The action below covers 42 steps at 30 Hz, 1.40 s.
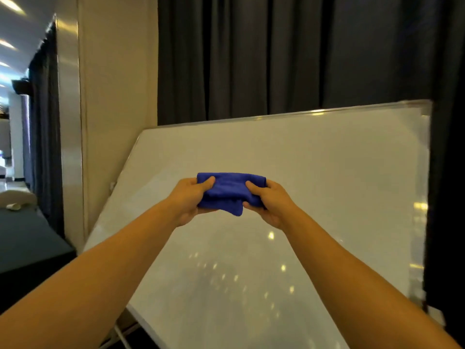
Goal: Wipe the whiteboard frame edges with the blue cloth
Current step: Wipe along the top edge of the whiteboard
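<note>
Left arm [100,268]: bare, extended forward from the lower left corner of the view, wrist roughly straight; left hand [191,200] curled round the left end of the folded blue cloth [230,190], thumb [207,182] laid on top, fingers tucked underneath. Right arm [352,268]: bare, extended forward from the lower right corner, converging on the left; right hand [270,202] curled round the cloth's right end, thumb [253,186] on top, fingers beneath. Hands: roughly level, near each other but not touching, holding the cloth between them.
</note>
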Available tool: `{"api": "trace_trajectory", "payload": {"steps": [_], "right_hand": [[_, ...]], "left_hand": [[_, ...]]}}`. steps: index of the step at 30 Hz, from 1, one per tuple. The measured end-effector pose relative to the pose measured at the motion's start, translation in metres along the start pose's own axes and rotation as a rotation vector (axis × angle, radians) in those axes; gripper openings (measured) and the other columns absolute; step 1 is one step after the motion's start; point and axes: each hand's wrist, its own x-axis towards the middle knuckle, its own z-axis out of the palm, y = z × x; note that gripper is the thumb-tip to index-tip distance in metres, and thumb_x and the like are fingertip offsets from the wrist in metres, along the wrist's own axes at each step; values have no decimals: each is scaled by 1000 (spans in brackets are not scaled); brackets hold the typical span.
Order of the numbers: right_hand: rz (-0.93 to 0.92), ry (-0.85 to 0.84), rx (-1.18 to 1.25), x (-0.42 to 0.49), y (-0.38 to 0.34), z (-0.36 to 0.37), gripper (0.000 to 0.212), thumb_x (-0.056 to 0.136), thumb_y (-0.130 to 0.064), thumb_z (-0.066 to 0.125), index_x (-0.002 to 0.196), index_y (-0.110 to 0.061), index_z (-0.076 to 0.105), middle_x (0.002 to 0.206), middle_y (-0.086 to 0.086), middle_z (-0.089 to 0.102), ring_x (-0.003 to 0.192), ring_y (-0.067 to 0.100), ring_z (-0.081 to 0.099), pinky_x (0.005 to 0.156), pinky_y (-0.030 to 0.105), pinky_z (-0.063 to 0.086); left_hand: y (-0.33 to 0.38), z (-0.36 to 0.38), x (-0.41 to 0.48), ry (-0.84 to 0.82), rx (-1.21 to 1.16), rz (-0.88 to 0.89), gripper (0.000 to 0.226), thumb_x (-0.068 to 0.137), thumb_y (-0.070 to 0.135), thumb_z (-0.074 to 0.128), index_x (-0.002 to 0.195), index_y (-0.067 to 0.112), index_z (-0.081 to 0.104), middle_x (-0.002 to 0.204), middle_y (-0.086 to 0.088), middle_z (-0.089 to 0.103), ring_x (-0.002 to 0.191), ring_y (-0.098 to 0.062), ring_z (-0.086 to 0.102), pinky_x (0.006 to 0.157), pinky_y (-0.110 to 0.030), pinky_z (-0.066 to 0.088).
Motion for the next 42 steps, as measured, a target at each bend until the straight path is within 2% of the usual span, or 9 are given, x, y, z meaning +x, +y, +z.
{"api": "trace_trajectory", "payload": {"steps": [11, 17, 21, 25, 30, 32, 37, 39, 42], "right_hand": [[-174, 149, -276, 175, 41, 68, 20, 93, -6, 63, 112, -5, 65, 107, 13, 73, 92, 26, 74, 69, 36, 60], [-217, 412, -516, 259, -13, 73, 21, 93, -14, 65, 114, -13, 62, 107, 8, 71, 94, 25, 71, 78, 39, 62], [-283, 490, -581, 299, -52, 67, 13, 92, -5, 64, 97, -17, 65, 98, 9, 72, 82, 20, 73, 61, 29, 60], [-309, 557, -659, 344, -68, 55, 14, 91, -4, 65, 99, -16, 65, 98, 8, 71, 81, 20, 73, 59, 29, 60], [-360, 641, -782, 401, -85, 33, 24, 90, -5, 67, 114, -4, 65, 107, 16, 69, 89, 28, 70, 62, 35, 62], [-452, 741, -1044, 421, -93, 25, 22, 89, -12, 70, 110, -9, 66, 105, 11, 68, 89, 25, 67, 62, 29, 59], [-675, 1060, -1901, 458, -60, 21, 50, 88, -15, 62, 136, -14, 48, 135, 15, 49, 119, 37, 49, 97, 48, 43], [-869, 932, -2010, 476, -30, 31, 55, 87, -19, 55, 141, -15, 46, 145, 18, 45, 133, 39, 39, 107, 52, 35], [-667, 574, -2004, 499, 12, 41, 65, 94, -41, 28, 155, -27, 14, 165, 5, 10, 151, 25, -2, 122, 49, 0]], "left_hand": [[-24, -127, 205, -154, 96, 167, 21, 91, 23, 65, 110, 13, 68, 106, -13, 73, 97, -30, 70, 71, -41, 61], [19, -122, 330, -331, 117, 222, 32, 92, 24, 63, 121, 12, 61, 112, -11, 69, 101, -30, 66, 76, -42, 61], [44, -101, 392, -416, 35, 270, 32, 92, 22, 63, 122, 11, 62, 113, -12, 68, 102, -30, 66, 75, -43, 61], [49, -85, 450, -457, 5, 306, 30, 91, 22, 65, 120, 13, 62, 112, -9, 69, 99, -27, 67, 66, -36, 61], [57, -63, 516, -402, 22, 367, 33, 88, 24, 69, 116, 7, 67, 106, -12, 71, 93, -25, 66, 72, -40, 58], [62, -51, 539, -296, 129, 471, 33, 86, 31, 71, 109, 8, 71, 101, -11, 73, 95, -27, 67, 83, -44, 57], [44, -27, 574, 181, 670, 813, 38, 85, 54, 61, 90, 18, 69, 96, -5, 66, 99, -29, 57, 84, -41, 37], [28, -19, 584, 195, 613, 871, 37, 89, 52, 55, 99, 18, 66, 103, -5, 64, 101, -29, 57, 85, -42, 36], [18, -19, 591, 175, 535, 962, 18, 95, 35, 51, 91, 17, 53, 103, -9, 63, 102, -31, 56, 84, -39, 31]]}}
